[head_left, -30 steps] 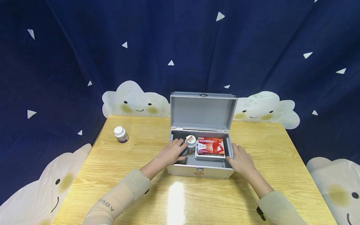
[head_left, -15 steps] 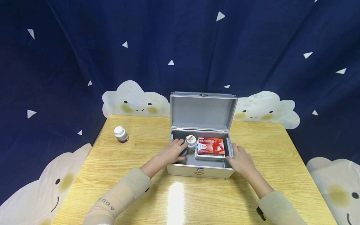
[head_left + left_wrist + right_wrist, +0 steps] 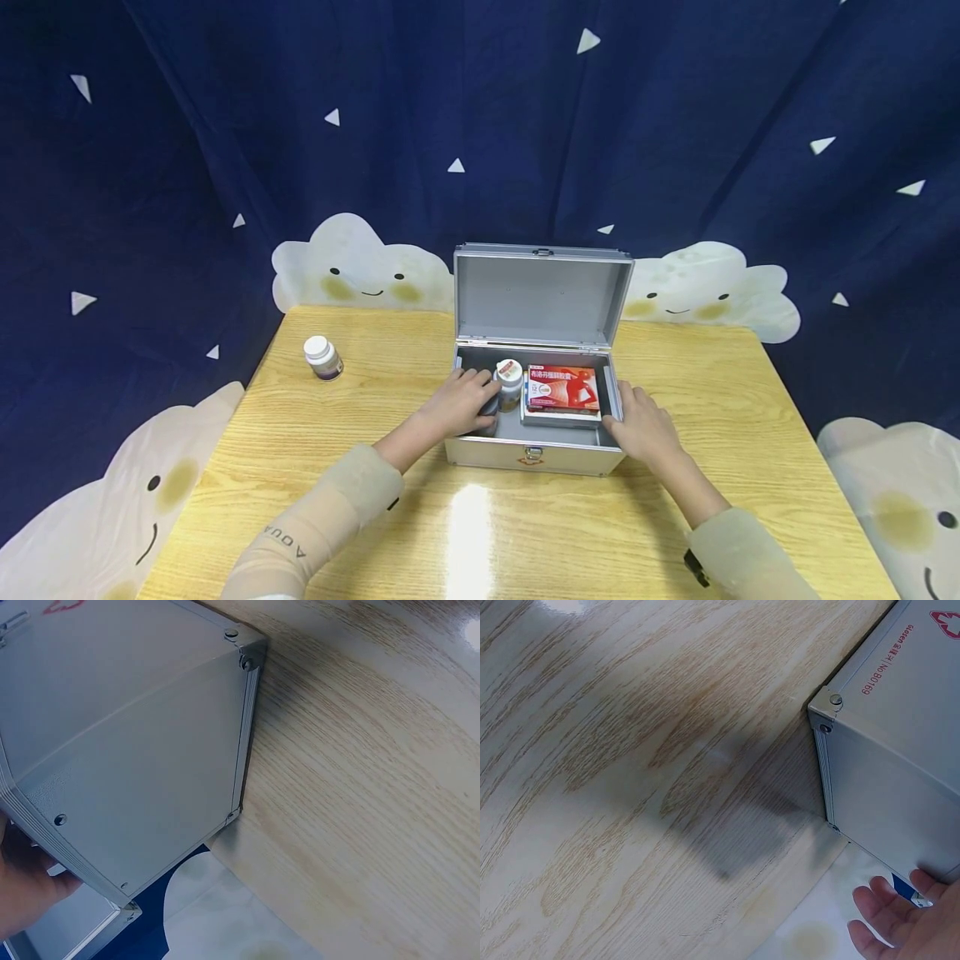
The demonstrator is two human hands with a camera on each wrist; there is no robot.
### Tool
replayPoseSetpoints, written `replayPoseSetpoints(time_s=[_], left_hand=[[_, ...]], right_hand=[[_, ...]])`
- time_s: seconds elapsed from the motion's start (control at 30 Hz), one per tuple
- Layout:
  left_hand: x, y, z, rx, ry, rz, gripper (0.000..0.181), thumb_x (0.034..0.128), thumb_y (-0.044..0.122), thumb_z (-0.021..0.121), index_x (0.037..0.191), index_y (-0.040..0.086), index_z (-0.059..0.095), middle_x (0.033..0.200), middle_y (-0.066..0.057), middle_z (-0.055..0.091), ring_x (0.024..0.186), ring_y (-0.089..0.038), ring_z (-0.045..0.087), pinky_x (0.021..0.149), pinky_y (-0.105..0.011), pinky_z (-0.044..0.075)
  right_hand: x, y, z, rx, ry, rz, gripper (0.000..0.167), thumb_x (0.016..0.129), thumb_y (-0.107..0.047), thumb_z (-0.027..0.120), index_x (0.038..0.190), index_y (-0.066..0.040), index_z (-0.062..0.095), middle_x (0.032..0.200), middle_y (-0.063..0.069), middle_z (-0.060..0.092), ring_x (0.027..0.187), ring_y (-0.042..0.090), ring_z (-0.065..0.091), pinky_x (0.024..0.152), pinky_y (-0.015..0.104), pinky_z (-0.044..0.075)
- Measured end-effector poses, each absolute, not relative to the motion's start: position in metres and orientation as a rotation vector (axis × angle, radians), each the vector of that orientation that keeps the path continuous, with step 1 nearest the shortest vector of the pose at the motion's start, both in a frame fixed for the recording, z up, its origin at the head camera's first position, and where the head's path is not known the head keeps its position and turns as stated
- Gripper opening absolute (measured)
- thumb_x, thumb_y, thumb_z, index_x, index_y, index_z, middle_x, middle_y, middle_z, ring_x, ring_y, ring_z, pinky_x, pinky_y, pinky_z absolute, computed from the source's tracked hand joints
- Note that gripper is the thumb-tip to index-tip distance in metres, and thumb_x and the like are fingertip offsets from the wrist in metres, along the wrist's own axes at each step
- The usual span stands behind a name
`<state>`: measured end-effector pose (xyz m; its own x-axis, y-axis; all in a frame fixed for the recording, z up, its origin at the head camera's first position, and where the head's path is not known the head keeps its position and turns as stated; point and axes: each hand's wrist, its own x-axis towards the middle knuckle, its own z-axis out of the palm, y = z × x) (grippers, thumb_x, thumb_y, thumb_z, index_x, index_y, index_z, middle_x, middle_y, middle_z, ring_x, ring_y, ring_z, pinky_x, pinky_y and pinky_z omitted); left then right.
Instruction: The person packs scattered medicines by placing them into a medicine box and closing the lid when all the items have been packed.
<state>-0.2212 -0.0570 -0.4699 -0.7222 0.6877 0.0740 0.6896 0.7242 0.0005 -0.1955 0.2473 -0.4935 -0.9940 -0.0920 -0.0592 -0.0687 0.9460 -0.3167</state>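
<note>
A silver metal case (image 3: 487,454) stands on the table with its lid raised. Inside its left end, my left hand (image 3: 461,402) curls round a dark-topped jar or bottle (image 3: 491,407), mostly covered by the fingers. Just right of it is a white-capped bottle (image 3: 509,373). A red medicine box (image 3: 561,388) lies on a paler box farther right in the case. My right hand (image 3: 643,423) grips the right wall, thumb over the rim and fingers outside. In the right wrist view, several fingers (image 3: 885,919) of that hand sit loosely beside the case.
A second white bottle (image 3: 322,358) stands on the wooden table (image 3: 360,417) at the back left. The case's open lid (image 3: 542,300) rises behind its contents. A dark blue curtain (image 3: 405,108) with cloud shapes hangs beyond the table.
</note>
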Motion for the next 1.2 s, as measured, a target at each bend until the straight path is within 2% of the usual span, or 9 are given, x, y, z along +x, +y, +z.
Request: replayPoseSetpoints(time_s=[0.23,0.6,0.8,0.97,1.2], left_hand=[[-0.221,-0.057,-0.47,-1.139,-2.869,-0.021,0.052,0.0784,0.043,0.066,0.12,0.013,0.056,0.109,-0.005,0.055,0.097,-0.022,0.052,0.087,-0.04,0.041],[-0.225,-0.065,-0.463,-1.124,-2.793,-0.163,0.06,0.0834,0.046,0.057,0.132,0.012,0.048,0.127,-0.009,0.049,0.117,-0.028,0.044,0.102,-0.051,0.03],[-0.234,-0.078,-0.461,-1.045,-2.675,-0.178,0.055,0.0872,0.044,0.052,0.132,0.013,0.048,0.133,-0.011,0.046,0.123,-0.03,0.04,0.104,-0.048,0.026],[-0.24,-0.093,-0.458,-0.959,-2.668,-0.175,0.056,0.0858,0.043,0.053,0.134,0.016,0.045,0.135,-0.011,0.044,0.125,-0.029,0.038,0.107,-0.048,0.021],[-0.248,-0.119,-0.459,-0.797,-2.694,-0.224,0.056,0.0849,0.04,0.055,0.132,0.012,0.047,0.136,-0.012,0.043,0.125,-0.029,0.036,0.107,-0.049,0.019]], right_hand=[[-0.195,0.247,-0.493,-0.132,3.029,-0.485,0.066,0.082,-0.03,0.055,0.133,0.005,0.033,0.118,0.03,0.047,0.104,0.045,0.048,0.079,0.061,0.038],[-0.195,0.247,-0.493,-0.122,3.019,-0.49,0.067,0.083,-0.03,0.055,0.135,0.005,0.031,0.122,0.03,0.044,0.109,0.046,0.045,0.082,0.062,0.037],[-0.195,0.247,-0.493,-0.128,3.024,-0.499,0.066,0.082,-0.03,0.055,0.134,0.004,0.032,0.12,0.029,0.046,0.107,0.045,0.046,0.081,0.062,0.038],[-0.195,0.247,-0.492,-0.131,3.023,-0.497,0.065,0.082,-0.03,0.055,0.133,0.004,0.032,0.119,0.029,0.047,0.107,0.045,0.047,0.08,0.061,0.038],[-0.195,0.247,-0.492,-0.128,3.02,-0.492,0.066,0.083,-0.03,0.054,0.134,0.005,0.032,0.121,0.03,0.045,0.108,0.045,0.046,0.081,0.062,0.038]])
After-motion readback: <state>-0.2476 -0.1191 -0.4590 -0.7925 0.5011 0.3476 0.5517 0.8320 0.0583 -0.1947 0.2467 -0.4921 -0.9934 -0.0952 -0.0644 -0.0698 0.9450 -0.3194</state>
